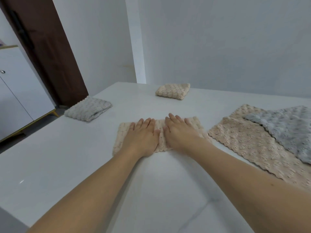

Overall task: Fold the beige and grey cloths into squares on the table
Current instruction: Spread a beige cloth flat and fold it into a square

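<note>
A beige cloth (160, 132), folded into a long strip, lies in the middle of the white table (67, 157). My left hand (143, 137) and my right hand (180, 132) press flat on it side by side, fingers straight. A folded beige square (173, 91) sits at the far edge. A folded grey square (88, 108) rests at the table's left edge. On the right an unfolded beige cloth (244, 142) lies spread, with an unfolded grey cloth (289, 130) on top of it.
A white wall (218, 47) runs behind the table. A brown door (45, 47) and a white cabinet (15, 91) stand to the left, beyond the table's edge.
</note>
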Demonstrator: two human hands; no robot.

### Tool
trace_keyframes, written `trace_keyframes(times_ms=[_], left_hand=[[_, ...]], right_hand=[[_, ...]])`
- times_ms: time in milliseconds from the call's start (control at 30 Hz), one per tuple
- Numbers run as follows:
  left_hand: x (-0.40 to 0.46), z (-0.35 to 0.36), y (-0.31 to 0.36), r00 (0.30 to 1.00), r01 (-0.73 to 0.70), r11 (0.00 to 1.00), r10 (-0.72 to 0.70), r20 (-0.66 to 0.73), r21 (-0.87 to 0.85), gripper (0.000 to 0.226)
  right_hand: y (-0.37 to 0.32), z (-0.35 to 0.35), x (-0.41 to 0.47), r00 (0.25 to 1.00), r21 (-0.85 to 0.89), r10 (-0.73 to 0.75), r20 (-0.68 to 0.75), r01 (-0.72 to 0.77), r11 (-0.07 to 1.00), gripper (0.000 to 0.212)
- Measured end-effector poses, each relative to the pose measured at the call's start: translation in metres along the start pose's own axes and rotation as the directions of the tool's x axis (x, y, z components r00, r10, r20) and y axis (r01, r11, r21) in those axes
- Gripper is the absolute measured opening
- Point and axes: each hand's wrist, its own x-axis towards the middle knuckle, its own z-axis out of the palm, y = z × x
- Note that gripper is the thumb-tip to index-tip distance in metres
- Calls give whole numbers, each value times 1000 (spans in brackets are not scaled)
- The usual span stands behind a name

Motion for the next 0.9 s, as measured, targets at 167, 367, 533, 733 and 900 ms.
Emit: trace_keyframes(times_ms=[167, 367, 533, 733, 900], left_hand=[[-3, -3, -2, 1000, -15, 999, 16, 22, -48, 59], [-21, -14, -67, 992, 95, 994, -91, 83, -50, 58], [-13, -36, -45, 994, 107, 994, -108, 30, 26, 60], [-6, -6, 4, 996, -73, 995, 76, 46, -62, 57], [-6, -11, -53, 996, -15, 997, 21, 83, -72, 56]], right_hand=[[9, 10, -5, 998, 11, 17, 63, -17, 1000, 59], [51, -2, -15, 985, -1, 147, 93, -147, 989, 59], [35, -15, -12, 986, -40, 155, 68, -153, 987, 60], [3, 8, -5, 994, 22, 75, 84, -77, 997, 59], [41, -1, -14, 983, -17, 136, 122, -135, 991, 59]])
